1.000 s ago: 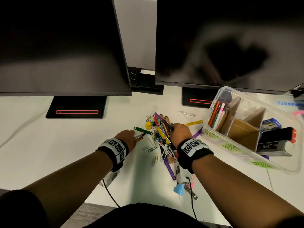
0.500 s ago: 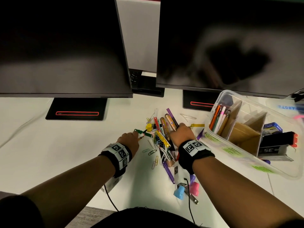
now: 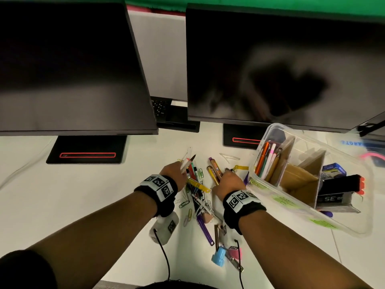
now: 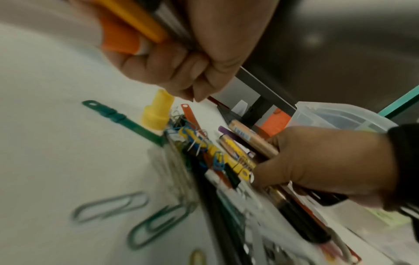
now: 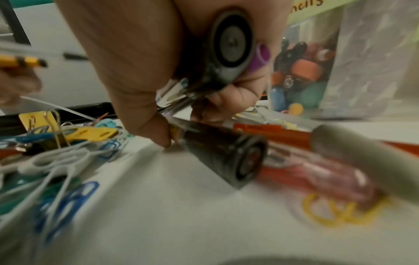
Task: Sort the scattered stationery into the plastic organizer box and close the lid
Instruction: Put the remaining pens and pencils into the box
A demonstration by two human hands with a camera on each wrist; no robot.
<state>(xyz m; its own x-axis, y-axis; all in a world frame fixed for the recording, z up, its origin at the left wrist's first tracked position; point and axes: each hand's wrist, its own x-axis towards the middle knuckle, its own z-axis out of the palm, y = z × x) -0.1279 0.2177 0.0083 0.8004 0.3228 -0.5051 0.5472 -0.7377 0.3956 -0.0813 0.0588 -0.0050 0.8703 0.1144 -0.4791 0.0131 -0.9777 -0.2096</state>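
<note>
**Sorting partly done, both hands full of pens**

The organizer box (image 3: 308, 180) already stands a few pens upright in its far compartment; its lid is not in place. Left of the box, the stationery pile (image 3: 198, 190) remains. The left hand (image 3: 174, 171) clutches several pens, the right hand (image 3: 228, 182) likewise. Only the wrist views show the paper clips (image 4: 108, 206) and a black marker (image 5: 222, 157) by the right hand's thumb.

1. Wristbands (image 3: 158, 187): black, with black-and-white square-code patches.
2. Organizer box (image 3: 268, 132): clear, green labels, brown dividers.
3. Monitor stands (image 3: 87, 150): black with a red outline.
4. Stamp (image 3: 217, 256) at 6 o'clock: blue.
</note>
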